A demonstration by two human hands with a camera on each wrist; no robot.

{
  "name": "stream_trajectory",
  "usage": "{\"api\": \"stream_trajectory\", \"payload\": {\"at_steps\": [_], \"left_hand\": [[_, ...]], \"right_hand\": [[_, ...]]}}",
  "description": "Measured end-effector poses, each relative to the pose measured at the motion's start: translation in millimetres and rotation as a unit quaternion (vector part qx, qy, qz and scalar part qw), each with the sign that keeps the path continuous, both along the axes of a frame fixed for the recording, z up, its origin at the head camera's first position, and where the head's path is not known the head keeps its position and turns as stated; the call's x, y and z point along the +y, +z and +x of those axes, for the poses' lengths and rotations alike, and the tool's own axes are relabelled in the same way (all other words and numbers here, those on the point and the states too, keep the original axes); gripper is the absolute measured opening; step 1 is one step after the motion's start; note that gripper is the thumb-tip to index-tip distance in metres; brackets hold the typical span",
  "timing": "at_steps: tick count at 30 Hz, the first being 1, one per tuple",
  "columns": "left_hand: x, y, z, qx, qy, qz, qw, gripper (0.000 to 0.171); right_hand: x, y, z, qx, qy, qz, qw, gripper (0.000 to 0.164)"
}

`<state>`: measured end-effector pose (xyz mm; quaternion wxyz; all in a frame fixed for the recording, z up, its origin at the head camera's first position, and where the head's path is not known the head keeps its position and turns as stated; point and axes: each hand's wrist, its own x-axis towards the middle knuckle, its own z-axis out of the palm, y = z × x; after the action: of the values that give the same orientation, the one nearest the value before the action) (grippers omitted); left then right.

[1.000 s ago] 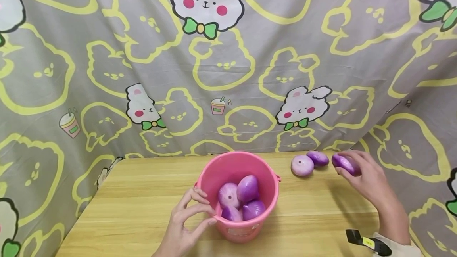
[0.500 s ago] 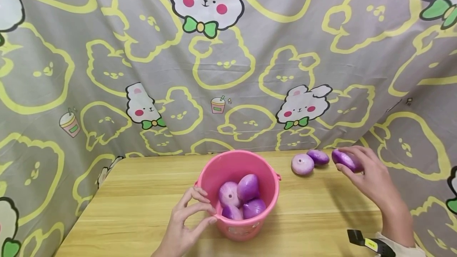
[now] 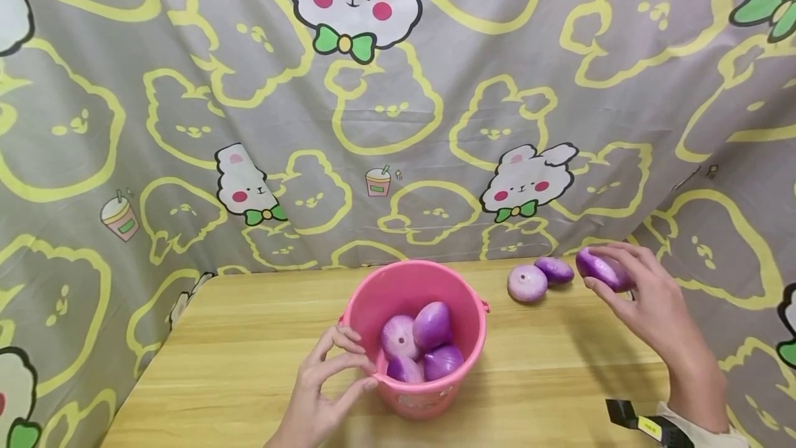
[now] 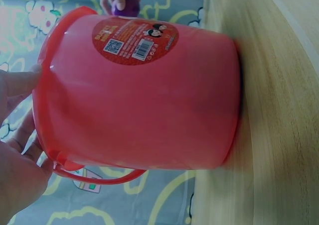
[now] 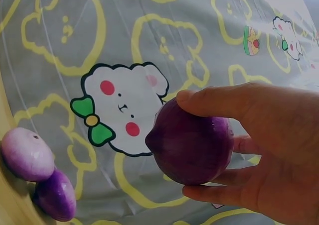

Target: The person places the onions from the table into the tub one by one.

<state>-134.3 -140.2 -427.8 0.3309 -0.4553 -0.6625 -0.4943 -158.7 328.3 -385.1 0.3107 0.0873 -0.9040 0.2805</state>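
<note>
A purple onion is gripped between the thumb and fingers of my right hand, lifted off the table at the right. In the right wrist view this onion has its pointed end facing left. My left hand holds the rim of a pink bucket at its near left side. Inside the bucket lie several purple onions. Seen from the left wrist, the bucket has a red round label, and its handle hangs at one side.
Two more onions, a pale one and a darker one, touch each other on the wooden table right of the bucket. A patterned grey cloth hangs behind and at both sides.
My right hand has raised its onion slightly from the tabletop. My left hand and the bucket have stayed in place.
</note>
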Motion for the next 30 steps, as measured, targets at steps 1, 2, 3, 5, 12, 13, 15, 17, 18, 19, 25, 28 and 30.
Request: {"api": "stream_trajectory", "payload": {"at_steps": [1,2,3,5,12,13,15,17,18,19,25,28,30], "left_hand": [[0,0.3,0.0,0.000,0.001,0.000,1.0000,0.013],[0,0.5,-0.1,0.001,0.001,0.000,1.0000,0.013],[0,0.5,0.1,0.000,0.002,0.000,1.0000,0.013],[0,0.6,0.2,-0.002,0.003,0.000,1.0000,0.014],[1,1.2,-1.1,0.000,0.003,0.003,1.0000,0.015],[1,0.9,-0.8,-0.001,0.004,0.002,1.0000,0.015],[1,0.5,-0.3,-0.003,0.004,0.001,1.0000,0.014],[0,-0.7,0.5,-0.007,0.005,0.000,1.0000,0.015],[0,-1.1,0.8,-0.008,0.005,0.000,1.0000,0.015],[-1,-1.4,1.1,-0.010,0.005,0.000,0.9999,0.015],[-2,-1.7,1.8,-0.009,0.004,0.000,1.0000,0.016],[-1,-1.2,1.6,-0.005,0.003,0.000,1.0000,0.016],[-1,-0.9,1.5,-0.003,0.002,0.000,1.0000,0.016]], "right_hand": [[-1,1.6,0.1,0.002,0.001,-0.003,1.000,0.048],[-2,2.9,0.2,0.002,0.002,-0.006,1.000,0.048],[-3,4.1,0.5,0.004,0.003,-0.007,1.000,0.048],[-5,6.1,1.0,0.009,0.006,-0.008,1.000,0.049],[-8,10.8,3.2,0.040,0.003,0.001,0.999,0.052],[-9,11.4,3.6,0.043,0.003,0.000,0.999,0.053],[-11,12.6,4.0,0.048,0.005,-0.003,0.999,0.054],[-13,13.4,5.2,0.052,0.007,-0.005,0.999,0.055],[-15,13.7,5.7,0.052,0.007,-0.006,0.999,0.055],[-16,14.1,5.9,0.055,0.009,-0.007,0.998,0.056],[-23,16.4,5.2,0.076,0.026,-0.008,0.997,0.058],[-25,17.3,6.3,0.083,0.033,-0.007,0.996,0.059],[-27,18.1,7.4,0.086,0.036,-0.006,0.996,0.060]]}}
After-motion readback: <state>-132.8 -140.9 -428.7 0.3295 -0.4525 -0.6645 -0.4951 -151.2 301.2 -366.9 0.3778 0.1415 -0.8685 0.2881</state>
